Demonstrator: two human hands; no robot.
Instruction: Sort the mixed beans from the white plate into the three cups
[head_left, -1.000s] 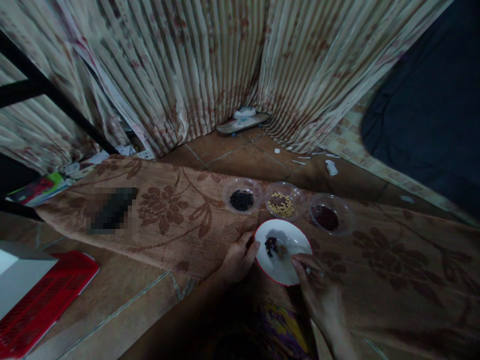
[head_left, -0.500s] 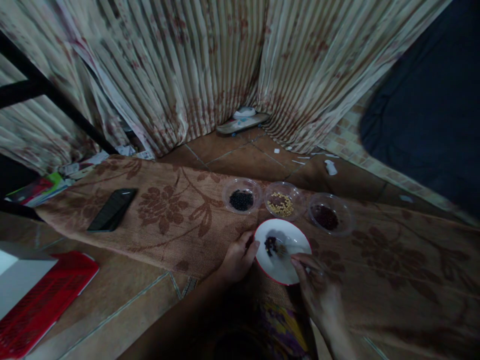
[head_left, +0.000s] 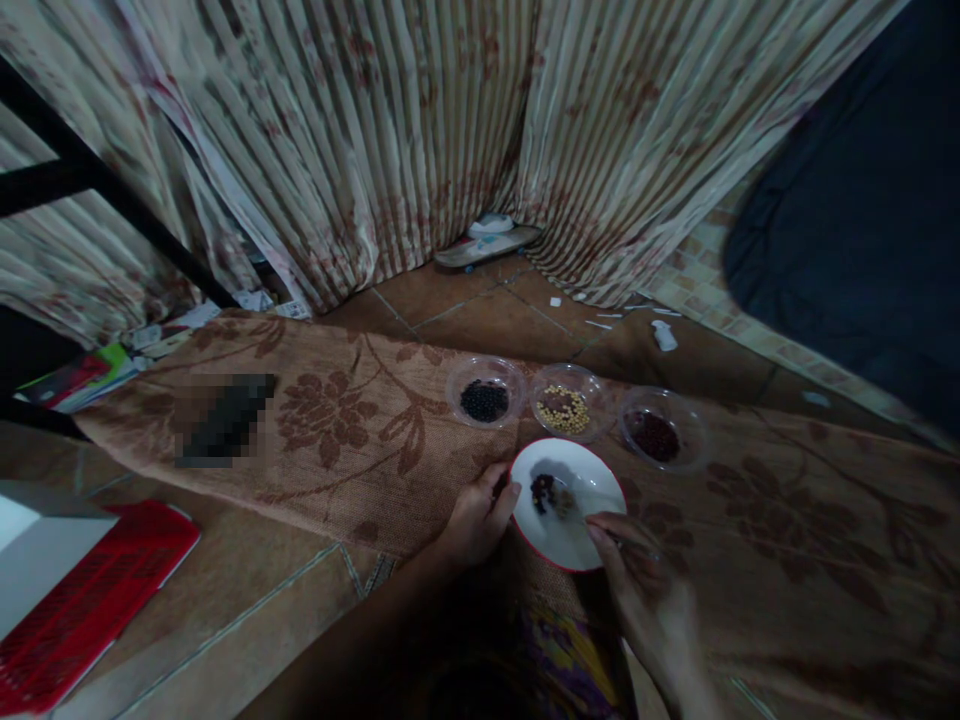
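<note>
Holding the red-rimmed bowl (head_left: 594, 480)
The left hand (head_left: 475, 517) grasps its rim; what the right hand (head_left: 643, 575) grips cannot be determined.

Bowl rim: the edge of the white bowl (head_left: 589, 470) was blocked at 9 o'clock by the left hand (head_left: 478, 518) and crossed at 4 by the right hand (head_left: 645, 585).
Bowl mouth: entry from above was left open at 1 o'clock.
Tub row: low passage was barred by the black-bean tub (head_left: 517, 390) at 11, yellow-bean tub (head_left: 597, 405) at 12 and red-bean tub (head_left: 691, 435) at 2, with only slivers left between.
Left cloth: a wide lane was left toward 9 o'clock, up to a pixelated dark object (head_left: 229, 415).
</note>
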